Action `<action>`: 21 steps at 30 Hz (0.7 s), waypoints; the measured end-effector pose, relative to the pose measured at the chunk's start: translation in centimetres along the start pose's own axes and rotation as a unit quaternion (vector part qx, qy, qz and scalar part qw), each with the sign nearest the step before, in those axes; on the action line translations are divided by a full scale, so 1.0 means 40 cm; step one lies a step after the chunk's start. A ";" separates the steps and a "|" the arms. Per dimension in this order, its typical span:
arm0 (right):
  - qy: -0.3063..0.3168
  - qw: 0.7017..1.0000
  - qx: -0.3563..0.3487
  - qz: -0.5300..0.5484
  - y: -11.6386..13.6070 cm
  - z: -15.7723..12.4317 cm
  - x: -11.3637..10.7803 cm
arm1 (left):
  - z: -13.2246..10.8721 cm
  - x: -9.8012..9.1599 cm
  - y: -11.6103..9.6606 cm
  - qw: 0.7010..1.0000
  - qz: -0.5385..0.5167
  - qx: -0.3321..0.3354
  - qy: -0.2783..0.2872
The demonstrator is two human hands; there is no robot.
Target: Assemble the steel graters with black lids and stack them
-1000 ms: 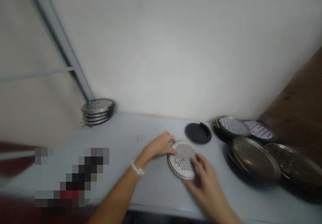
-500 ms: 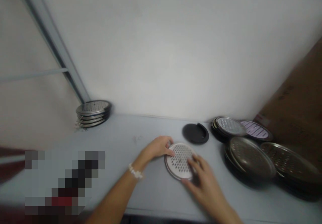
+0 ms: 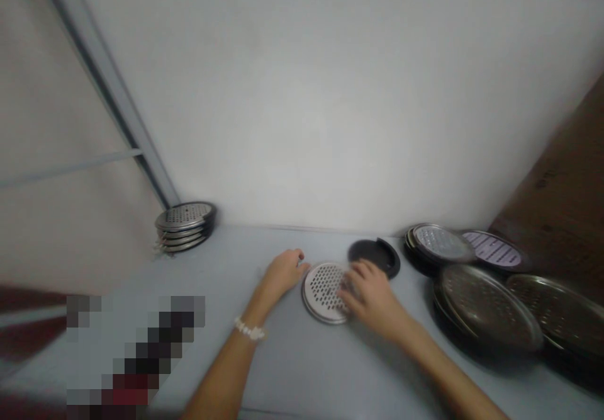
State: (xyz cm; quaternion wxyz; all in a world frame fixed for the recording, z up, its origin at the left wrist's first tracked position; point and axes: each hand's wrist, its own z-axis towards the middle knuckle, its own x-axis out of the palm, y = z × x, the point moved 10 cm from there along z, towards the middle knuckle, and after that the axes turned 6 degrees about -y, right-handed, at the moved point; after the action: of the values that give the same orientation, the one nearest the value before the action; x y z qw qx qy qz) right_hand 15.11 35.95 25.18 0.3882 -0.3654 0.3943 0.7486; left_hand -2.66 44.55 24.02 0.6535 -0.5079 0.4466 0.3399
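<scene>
Disc [image 3: 323,294] — round, perforated silver metal — lies on the flat grey table [image 3: 292,369]; the left hand [image 3: 282,272] slants beside its left rim, thumb and fingers parted; the blurred right hand [image 3: 376,297] arches over its right edge, fingers spread, contact unclear.

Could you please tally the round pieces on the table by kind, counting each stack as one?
Single perforated metal disc: 1
Black round disc with raised rim: 1
Purple-striped disc, anything beneath unclear: 1
Stacks with perforated tops: 4 (far-left stack, rear-right stack, front-right stack, far-right stack)
Total: 7
</scene>
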 end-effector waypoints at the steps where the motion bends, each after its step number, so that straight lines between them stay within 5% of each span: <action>1: -0.025 0.999 0.019 -0.010 -0.031 0.017 -0.012 | 0.000 0.000 0.007 1.000 0.001 -0.007 0.003; 5: -0.117 0.980 0.151 -0.049 -0.192 0.027 -0.048 | -0.010 0.029 0.003 0.999 -0.013 -0.009 0.045; 7: -0.117 0.979 0.161 -0.043 -0.234 0.016 -0.034 | -0.017 0.045 -0.012 0.998 -0.031 0.001 0.061; 14: -0.139 0.975 0.174 0.007 -0.286 0.000 -0.023 | -0.002 0.075 -0.029 0.983 -0.157 0.015 0.089; 21: -0.199 0.944 0.242 0.102 -0.345 -0.010 -0.024 | 0.010 0.109 -0.012 0.922 -0.364 -0.040 0.124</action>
State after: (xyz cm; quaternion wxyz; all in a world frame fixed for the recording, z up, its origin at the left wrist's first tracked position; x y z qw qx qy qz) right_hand 27.62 40.67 21.61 0.4572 -0.0617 0.5135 0.7235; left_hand -0.53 44.80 20.17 0.6503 -0.6996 0.2945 0.0303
